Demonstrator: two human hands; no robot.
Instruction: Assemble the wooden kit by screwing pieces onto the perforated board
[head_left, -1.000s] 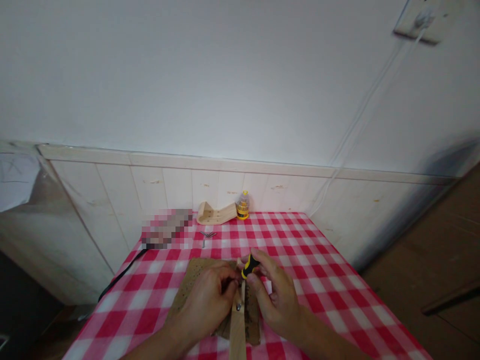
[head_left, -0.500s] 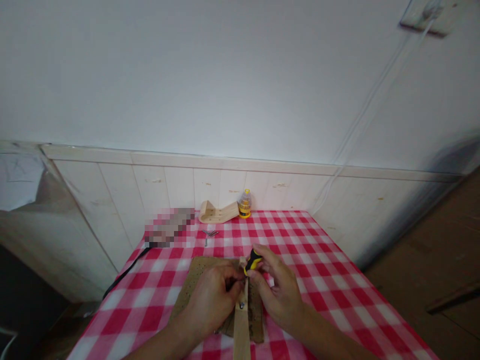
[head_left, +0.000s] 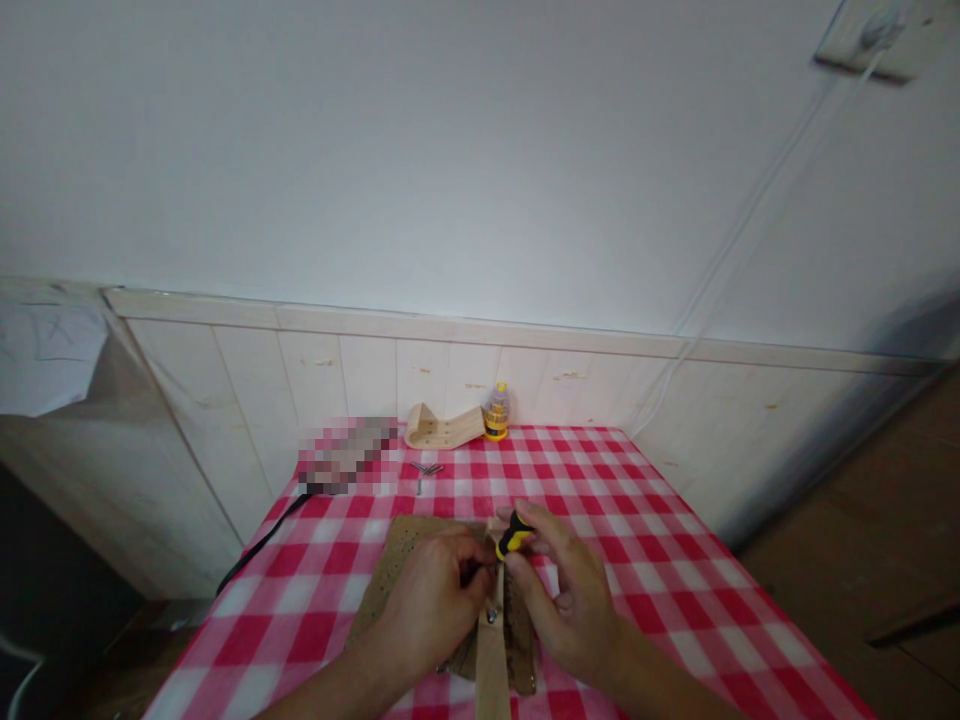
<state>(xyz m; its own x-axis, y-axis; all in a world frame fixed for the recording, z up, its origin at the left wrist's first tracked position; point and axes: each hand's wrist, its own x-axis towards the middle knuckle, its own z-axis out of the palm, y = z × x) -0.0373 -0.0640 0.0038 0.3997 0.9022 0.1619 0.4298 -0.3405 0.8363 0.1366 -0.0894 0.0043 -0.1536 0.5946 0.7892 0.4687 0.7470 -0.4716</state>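
Observation:
In my right hand (head_left: pixel 574 600) is a short yellow-and-black screwdriver (head_left: pixel 515 536), gripped by the handle between thumb and fingers and tilted down to the left. My left hand (head_left: pixel 442 590) is closed in a pinch just left of the screwdriver's lower end; what its fingertips hold is hidden. Below both hands runs a narrow wooden strip (head_left: pixel 492 670) with a small metal piece (head_left: pixel 492 615) on it. The strip lies across a brown board (head_left: pixel 386 575) marked with small dark holes. The screwdriver's tip is out of sight behind the fingers.
Several screws (head_left: pixel 427 468) lie beyond the board on the red checked tablecloth (head_left: pixel 637 530). By the wall stand a curved wooden piece (head_left: pixel 444 430) and a clear, yellow-based screwdriver-bit case (head_left: pixel 496 412). A blurred-out object (head_left: pixel 349 457) with a black strap (head_left: pixel 262 540) is at left.
The whole view has shifted slightly, so everything sits a little further right. The screwdriver handle leans a bit more to the right. Both hands keep nearly the same place over the strip.

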